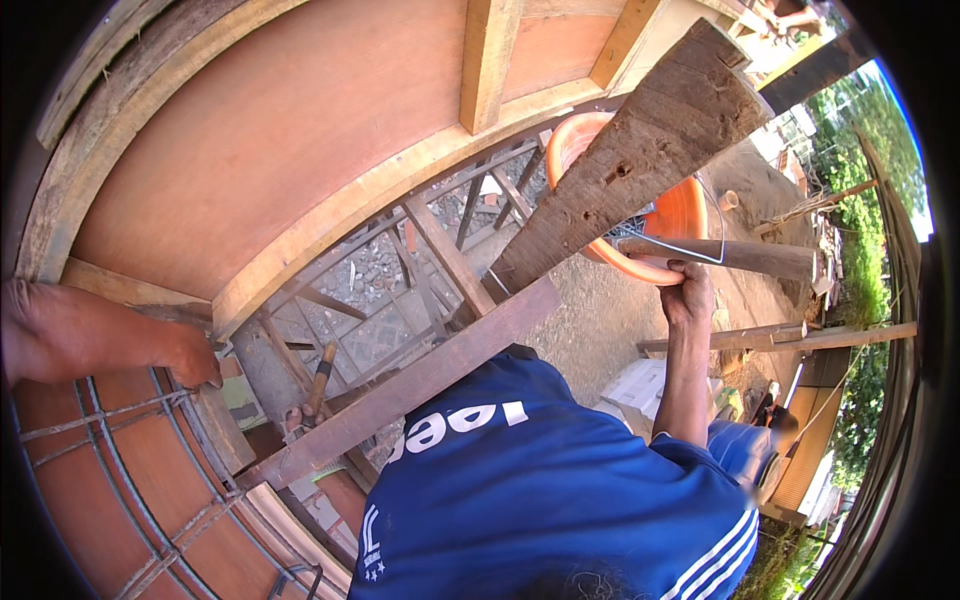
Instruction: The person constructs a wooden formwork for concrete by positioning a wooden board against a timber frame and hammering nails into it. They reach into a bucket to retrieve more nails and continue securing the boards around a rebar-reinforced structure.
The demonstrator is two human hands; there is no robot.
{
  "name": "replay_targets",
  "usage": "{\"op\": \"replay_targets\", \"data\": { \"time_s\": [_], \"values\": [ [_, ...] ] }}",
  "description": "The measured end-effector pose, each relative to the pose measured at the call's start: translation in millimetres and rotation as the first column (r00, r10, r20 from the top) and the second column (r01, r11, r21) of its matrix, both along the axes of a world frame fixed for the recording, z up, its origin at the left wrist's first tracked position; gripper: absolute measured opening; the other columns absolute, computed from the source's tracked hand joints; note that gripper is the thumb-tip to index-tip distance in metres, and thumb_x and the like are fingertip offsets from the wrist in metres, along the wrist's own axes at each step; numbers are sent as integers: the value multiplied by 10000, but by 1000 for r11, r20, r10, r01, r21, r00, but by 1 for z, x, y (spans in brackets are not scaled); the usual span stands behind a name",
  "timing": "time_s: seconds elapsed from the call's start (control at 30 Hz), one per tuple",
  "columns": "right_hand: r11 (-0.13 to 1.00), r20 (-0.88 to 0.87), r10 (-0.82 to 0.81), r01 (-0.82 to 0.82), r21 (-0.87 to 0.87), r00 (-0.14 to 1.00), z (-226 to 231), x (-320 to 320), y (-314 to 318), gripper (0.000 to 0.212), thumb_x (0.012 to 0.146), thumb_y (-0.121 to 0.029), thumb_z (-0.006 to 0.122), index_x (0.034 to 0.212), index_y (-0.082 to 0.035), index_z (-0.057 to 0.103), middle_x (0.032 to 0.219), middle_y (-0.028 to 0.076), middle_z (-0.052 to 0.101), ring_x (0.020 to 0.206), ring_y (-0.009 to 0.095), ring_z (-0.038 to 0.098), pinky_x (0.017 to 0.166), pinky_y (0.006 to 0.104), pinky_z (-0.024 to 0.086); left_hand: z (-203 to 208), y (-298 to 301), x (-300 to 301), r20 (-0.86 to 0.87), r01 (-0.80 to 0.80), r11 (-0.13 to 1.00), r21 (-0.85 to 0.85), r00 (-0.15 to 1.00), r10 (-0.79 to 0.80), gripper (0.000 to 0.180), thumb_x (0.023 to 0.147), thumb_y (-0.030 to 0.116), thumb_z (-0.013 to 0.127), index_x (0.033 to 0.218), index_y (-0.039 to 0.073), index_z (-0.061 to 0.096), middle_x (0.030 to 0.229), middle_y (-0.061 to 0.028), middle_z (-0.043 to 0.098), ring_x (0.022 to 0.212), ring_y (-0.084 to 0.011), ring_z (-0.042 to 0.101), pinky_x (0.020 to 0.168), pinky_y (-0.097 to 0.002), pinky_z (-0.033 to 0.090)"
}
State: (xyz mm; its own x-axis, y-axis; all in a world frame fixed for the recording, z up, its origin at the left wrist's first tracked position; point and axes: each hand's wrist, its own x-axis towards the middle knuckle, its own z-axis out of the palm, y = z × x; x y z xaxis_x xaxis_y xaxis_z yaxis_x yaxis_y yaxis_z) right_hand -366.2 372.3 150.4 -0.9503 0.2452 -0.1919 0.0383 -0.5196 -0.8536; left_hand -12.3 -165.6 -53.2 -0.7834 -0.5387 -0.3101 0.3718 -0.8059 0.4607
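My left hand [190, 352] reaches in from the left edge, its fingers curled over the timber frame [218, 425] beside a rebar mesh [150, 545]. My right hand is out of view. Just below me is a co-worker in a blue jersey [560, 480], back turned. The co-worker's right hand [688, 290] grips the rim of an orange bucket [688, 215] with dark metal bits and a wire handle. Their other hand [297, 420] is at a wooden tool handle [322, 378]; the tool's head is hidden.
A rough plank [640, 140] slants up across the bucket, and a narrower board [410, 385] crosses in front of the co-worker. Large plywood panels [270, 130] with timber battens curve along the top. Rubble [365, 270] lies below between the braces. Another person's hands [797, 18] show at top right.
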Motion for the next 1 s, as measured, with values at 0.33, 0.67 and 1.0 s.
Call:
{"op": "replay_targets", "data": {
  "time_s": [0.33,0.67,1.0],
  "values": [
    [969,142,180,-150,-197,973,-41,-69,-23,366,907,-107,560,1262,-20,564,1249,165,605,1052,303,624,950,475,532,33,60,25,739,570,683,-456,670,-66,200,882,256,625,979,89,676,908,-146,688,814,-334,660,781,-476,535],
    [931,120,343,-319,-177,932,-40,-126,-14,341,852,-61,621,1187,-13,577,1162,130,600,939,279,629,864,433,555,135,99,5,961,953,-245,-175,220,167,259,800,264,679,966,67,701,934,-179,704,880,-367,672,794,-464,531],
    [946,187,322,-305,-110,928,-66,-95,2,341,851,-64,627,1185,-14,580,1149,127,604,935,274,629,854,424,554,279,70,-41,817,956,212,-203,285,-501,355,777,230,806,1028,32,652,797,-28,625,703,-140,559,641,-275,437]
  ]
}}
